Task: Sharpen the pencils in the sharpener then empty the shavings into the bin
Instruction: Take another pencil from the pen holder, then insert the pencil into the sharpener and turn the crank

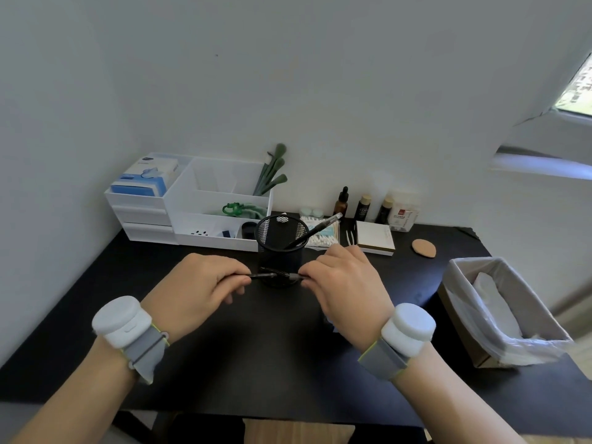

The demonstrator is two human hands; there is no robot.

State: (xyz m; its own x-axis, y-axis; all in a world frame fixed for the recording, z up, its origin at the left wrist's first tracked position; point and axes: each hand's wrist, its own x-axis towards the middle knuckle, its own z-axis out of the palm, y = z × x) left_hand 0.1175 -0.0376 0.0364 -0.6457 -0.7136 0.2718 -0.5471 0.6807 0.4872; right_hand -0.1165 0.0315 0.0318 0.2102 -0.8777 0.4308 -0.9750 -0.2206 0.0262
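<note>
Above the black desk, my two hands hold a dark pencil level between them. My left hand pinches its left end. My right hand pinches a small grey piece at its right end; I cannot tell whether that piece is the sharpener. Right behind the pencil stands a black mesh cup with one dark pencil leaning in it. The bin, a cardboard box lined with a clear bag, stands at the desk's right edge, to the right of my right hand.
A white desk organiser with a tissue box and green brushes stands at the back left. Cotton swabs, a notepad, small bottles and a cork oval lie along the back.
</note>
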